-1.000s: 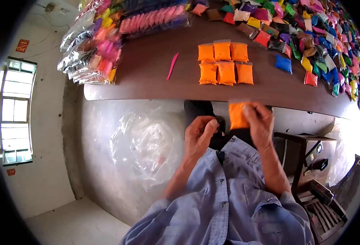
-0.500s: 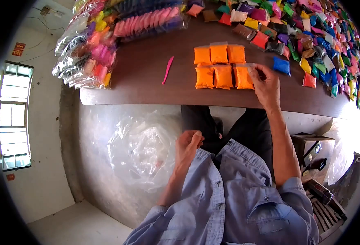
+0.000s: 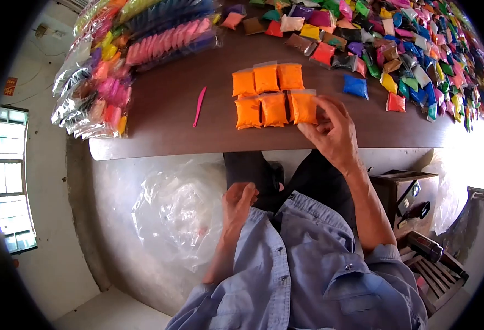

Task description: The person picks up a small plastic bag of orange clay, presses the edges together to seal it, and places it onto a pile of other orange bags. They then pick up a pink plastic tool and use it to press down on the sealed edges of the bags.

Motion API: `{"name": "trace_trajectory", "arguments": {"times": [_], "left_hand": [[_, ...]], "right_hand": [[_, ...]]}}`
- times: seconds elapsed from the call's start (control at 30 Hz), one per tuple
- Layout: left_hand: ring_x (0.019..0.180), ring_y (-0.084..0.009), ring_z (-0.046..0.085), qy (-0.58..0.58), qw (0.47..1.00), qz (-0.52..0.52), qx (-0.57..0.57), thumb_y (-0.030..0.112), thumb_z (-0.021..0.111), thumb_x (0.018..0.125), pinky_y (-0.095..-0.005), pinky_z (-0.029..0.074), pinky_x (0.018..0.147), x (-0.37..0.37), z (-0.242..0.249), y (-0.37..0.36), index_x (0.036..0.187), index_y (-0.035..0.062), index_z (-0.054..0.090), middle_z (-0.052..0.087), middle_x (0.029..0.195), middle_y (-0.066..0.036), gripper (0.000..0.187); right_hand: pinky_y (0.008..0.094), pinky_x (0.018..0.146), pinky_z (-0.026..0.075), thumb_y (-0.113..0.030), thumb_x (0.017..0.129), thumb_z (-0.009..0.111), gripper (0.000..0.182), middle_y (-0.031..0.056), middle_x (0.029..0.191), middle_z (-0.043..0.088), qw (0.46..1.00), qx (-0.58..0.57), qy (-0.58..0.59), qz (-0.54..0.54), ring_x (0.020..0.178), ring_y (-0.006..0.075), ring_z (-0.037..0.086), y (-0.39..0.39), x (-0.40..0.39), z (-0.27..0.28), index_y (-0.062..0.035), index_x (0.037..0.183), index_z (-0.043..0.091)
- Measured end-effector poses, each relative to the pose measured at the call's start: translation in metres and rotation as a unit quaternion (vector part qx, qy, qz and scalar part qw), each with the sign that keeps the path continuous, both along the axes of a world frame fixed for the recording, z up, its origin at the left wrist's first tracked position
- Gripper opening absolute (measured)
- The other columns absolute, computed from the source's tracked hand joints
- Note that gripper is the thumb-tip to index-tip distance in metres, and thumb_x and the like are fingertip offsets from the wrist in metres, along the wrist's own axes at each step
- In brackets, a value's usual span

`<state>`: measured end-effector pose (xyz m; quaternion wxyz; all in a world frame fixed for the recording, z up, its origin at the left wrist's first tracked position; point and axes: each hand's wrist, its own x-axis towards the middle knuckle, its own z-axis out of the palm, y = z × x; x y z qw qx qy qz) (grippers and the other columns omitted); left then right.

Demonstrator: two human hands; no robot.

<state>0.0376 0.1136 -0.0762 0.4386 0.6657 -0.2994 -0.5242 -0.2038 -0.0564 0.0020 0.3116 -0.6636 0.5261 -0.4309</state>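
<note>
Six spots on the brown table hold small clear bags of orange material, in two rows of several. My right hand (image 3: 334,135) is at the lower right orange bag (image 3: 303,106), thumb by its bottom edge and forefinger by its upper right corner. Those fingers are apart, touching the bag's edge. The other orange bags (image 3: 275,109) lie close beside it, and some seem stacked. My left hand (image 3: 238,199) is curled into a loose fist above my lap, with nothing showing in it. Left of the bags lies a pink plastic knife-shaped tool (image 3: 199,106).
A large heap of small coloured bags (image 3: 412,60) covers the table's right side. Bundled clear packs of coloured bags (image 3: 104,82) fill the left. One blue bag (image 3: 355,86) and one red bag (image 3: 396,102) lie nearby. Clear plastic (image 3: 178,209) is on the floor.
My right hand has gone from pinching the orange bag's top corner to spread fingers at its right edge. The bag now sits slightly turned. The view has shifted; my left hand stays curled.
</note>
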Motion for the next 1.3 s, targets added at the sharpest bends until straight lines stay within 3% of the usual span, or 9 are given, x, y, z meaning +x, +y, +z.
{"name": "trace_trajectory", "arguments": {"times": [0.37, 0.67, 0.73, 0.8, 0.87, 0.97, 1.07, 1.13, 1.3], "left_hand": [[0.073, -0.0121, 0.065, -0.001, 1.0, 0.019, 0.008, 0.03, 0.069, 0.1, -0.0252, 0.052, 0.066, 0.006, -0.014, 0.004, 0.105, -0.004, 0.07, 0.072, 0.085, -0.009, 0.034], [0.073, -0.0124, 0.065, -0.057, 0.997, 0.054, -0.019, 0.028, 0.07, 0.1, -0.0274, 0.052, 0.065, 0.029, 0.008, 0.006, 0.102, -0.0041, 0.069, 0.071, 0.083, -0.009, 0.032], [0.073, -0.0162, 0.068, -0.247, 0.965, 0.033, -0.083, 0.024, 0.074, 0.097, -0.0293, 0.054, 0.067, 0.024, 0.033, 0.0, 0.102, -0.0012, 0.07, 0.071, 0.08, -0.012, 0.026], [0.084, -0.0175, 0.07, -0.306, 0.949, 0.006, -0.081, 0.019, 0.078, 0.092, -0.0304, 0.056, 0.074, 0.023, 0.047, -0.01, 0.107, -0.0026, 0.068, 0.074, 0.096, -0.013, 0.028], [0.104, -0.0283, 0.069, -0.436, 0.863, -0.048, -0.251, 0.018, 0.084, 0.083, -0.0381, 0.056, 0.086, 0.021, 0.067, -0.032, 0.112, 0.0013, 0.069, 0.069, 0.12, -0.018, 0.036], [0.123, -0.0372, 0.06, -0.511, 0.807, -0.096, -0.28, 0.018, 0.088, 0.078, -0.0453, 0.051, 0.101, 0.014, 0.087, -0.074, 0.121, 0.0043, 0.068, 0.057, 0.14, -0.02, 0.049], [0.129, -0.0395, 0.055, -0.501, 0.777, -0.084, -0.371, 0.018, 0.085, 0.082, -0.0482, 0.043, 0.11, 0.028, 0.087, -0.116, 0.128, 0.0052, 0.065, 0.052, 0.147, -0.021, 0.052], [0.127, -0.0369, 0.057, -0.61, 0.725, -0.001, -0.32, 0.017, 0.079, 0.088, -0.0468, 0.044, 0.109, 0.055, 0.074, -0.135, 0.126, 0.0056, 0.067, 0.057, 0.143, -0.018, 0.042], [0.116, -0.0315, 0.063, -0.632, 0.735, -0.015, -0.245, 0.015, 0.072, 0.093, -0.0449, 0.048, 0.102, 0.101, 0.051, -0.152, 0.112, 0.0072, 0.075, 0.068, 0.125, -0.009, 0.021]], "right_hand": [[0.0349, 0.086, 0.061, -0.008, 0.081, 0.084, 0.038, 0.0137, 0.13, 0.062, 0.99, -0.1, 0.094, 0.012, 0.11, 0.0298, 0.069, -0.012, 0.01, -0.013, -0.0025, 0.117, 0.072], [0.0387, 0.091, 0.059, -0.016, 0.077, 0.089, 0.051, 0.0134, 0.133, 0.06, 0.997, -0.004, 0.073, 0.019, 0.117, 0.0319, 0.065, -0.009, 0.016, -0.005, -0.0046, 0.123, 0.07], [0.0416, 0.098, 0.055, -0.024, 0.075, 0.091, 0.064, 0.0143, 0.139, 0.057, 0.992, -0.025, 0.126, 0.019, 0.125, 0.0341, 0.059, -0.005, 0.009, 0.001, -0.0064, 0.131, 0.065], [0.0446, 0.105, 0.051, -0.032, 0.072, 0.093, 0.078, 0.0151, 0.145, 0.053, 0.982, -0.046, 0.18, 0.021, 0.133, 0.0363, 0.053, -0.006, 0.007, 0.004, -0.0083, 0.139, 0.06], [0.0492, 0.117, 0.038, -0.048, 0.064, 0.094, 0.107, 0.0177, 0.158, 0.039, 0.972, -0.096, 0.213, 0.02, 0.146, 0.0396, 0.037, -0.012, 0.009, 0.005, -0.0136, 0.153, 0.047], [0.0517, 0.122, 0.03, -0.061, 0.061, 0.091, 0.12, 0.0198, 0.165, 0.027, 0.965, -0.101, 0.228, 0.083, 0.151, 0.0417, 0.029, -0.036, 0.011, -0.002, -0.0163, 0.158, 0.037], [0.0534, 0.123, 0.026, -0.068, 0.061, 0.087, 0.119, 0.0206, 0.164, 0.026, 0.954, -0.134, 0.244, 0.108, 0.151, 0.0419, 0.027, -0.052, 0.018, -0.01, -0.0175, 0.158, 0.039], [0.0539, 0.123, 0.025, -0.07, 0.062, 0.085, 0.117, 0.0206, 0.164, 0.026, 0.95, -0.138, 0.255, 0.119, 0.151, 0.0416, 0.027, -0.052, 0.027, -0.009, -0.0177, 0.156, 0.042], [0.0548, 0.123, 0.024, -0.065, 0.066, 0.085, 0.101, 0.0202, 0.162, 0.028, 0.937, -0.157, 0.287, 0.121, 0.15, 0.0406, 0.028, -0.049, 0.042, -0.013, -0.0177, 0.149, 0.053]]}}
